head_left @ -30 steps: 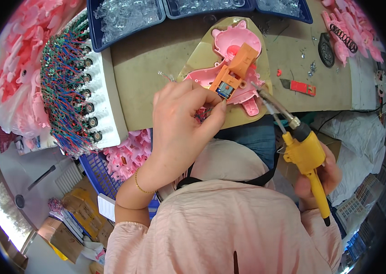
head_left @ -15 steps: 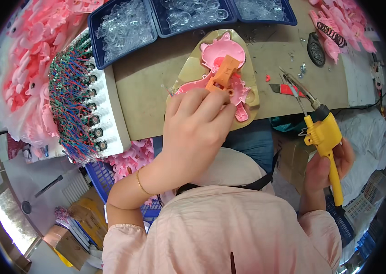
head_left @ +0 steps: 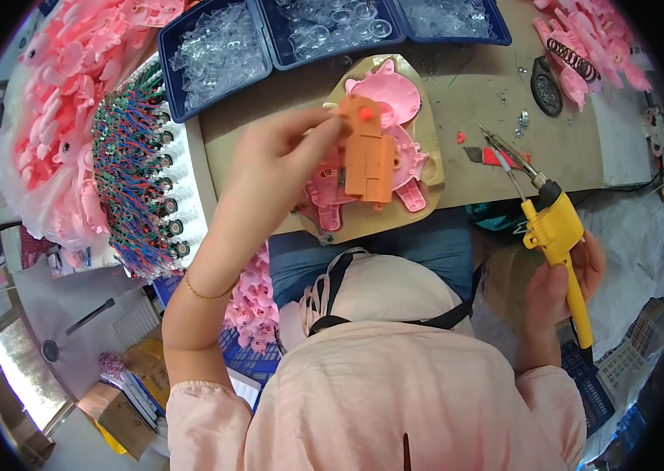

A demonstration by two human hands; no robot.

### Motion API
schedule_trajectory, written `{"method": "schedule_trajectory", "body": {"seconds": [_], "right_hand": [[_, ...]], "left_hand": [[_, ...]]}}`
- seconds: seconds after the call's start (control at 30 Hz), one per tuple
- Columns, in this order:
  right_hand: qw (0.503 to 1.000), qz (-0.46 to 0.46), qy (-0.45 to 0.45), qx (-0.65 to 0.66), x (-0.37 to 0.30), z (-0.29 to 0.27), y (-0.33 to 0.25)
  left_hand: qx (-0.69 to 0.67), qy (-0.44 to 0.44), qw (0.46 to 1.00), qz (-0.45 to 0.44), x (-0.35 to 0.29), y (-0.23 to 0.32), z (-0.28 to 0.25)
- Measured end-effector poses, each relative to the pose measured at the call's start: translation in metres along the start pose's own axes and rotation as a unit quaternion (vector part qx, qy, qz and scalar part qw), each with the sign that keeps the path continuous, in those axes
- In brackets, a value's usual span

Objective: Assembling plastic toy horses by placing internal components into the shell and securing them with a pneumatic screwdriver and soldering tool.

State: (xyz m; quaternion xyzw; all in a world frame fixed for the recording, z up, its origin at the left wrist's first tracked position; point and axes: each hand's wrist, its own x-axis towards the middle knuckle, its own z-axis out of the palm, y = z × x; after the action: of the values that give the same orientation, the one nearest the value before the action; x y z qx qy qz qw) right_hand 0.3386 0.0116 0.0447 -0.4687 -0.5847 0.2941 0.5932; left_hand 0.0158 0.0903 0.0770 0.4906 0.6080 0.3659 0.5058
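My left hand (head_left: 283, 153) pinches an orange plastic housing (head_left: 369, 166) by its upper left edge, with the thumb and fingers closed. The housing shows a broad face with a red spot near its top. It is over a tan moulded holder (head_left: 433, 177) in which pink animal-shaped shell halves (head_left: 388, 88) lie open; the housing covers part of them. At the right, my right hand (head_left: 571, 282) is wrapped around the handle of a yellow soldering gun (head_left: 558, 228). Its metal tip points up and left, over the table and clear of the shells.
Blue trays (head_left: 336, 51) of clear plastic parts line the back. White foam (head_left: 190, 177) with wired round parts stands left, beside bagged pink shells (head_left: 57, 133). A red-handled blade (head_left: 497, 157), a black oval dish (head_left: 545, 88) and a coiled spring (head_left: 574, 59) lie right.
My left hand has moved up and left, and the orange housing has turned so its broad face shows. The holder's lower left part is now uncovered. My right hand has barely moved.
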Motion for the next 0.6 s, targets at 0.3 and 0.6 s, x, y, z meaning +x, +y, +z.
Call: {"method": "schedule_trajectory", "body": {"seconds": [0.3,0.6], "right_hand": [[0.995,0.067,-0.073,-0.001,0.015,0.030,-0.014],[0.978,0.053,-0.184,0.089,0.005,0.024,-0.019]], "left_hand": [[0.137,0.080,0.982,0.104,-0.041,-0.006,0.032],[0.175,0.064,0.967,0.172,-0.021,-0.016,0.034]]}}
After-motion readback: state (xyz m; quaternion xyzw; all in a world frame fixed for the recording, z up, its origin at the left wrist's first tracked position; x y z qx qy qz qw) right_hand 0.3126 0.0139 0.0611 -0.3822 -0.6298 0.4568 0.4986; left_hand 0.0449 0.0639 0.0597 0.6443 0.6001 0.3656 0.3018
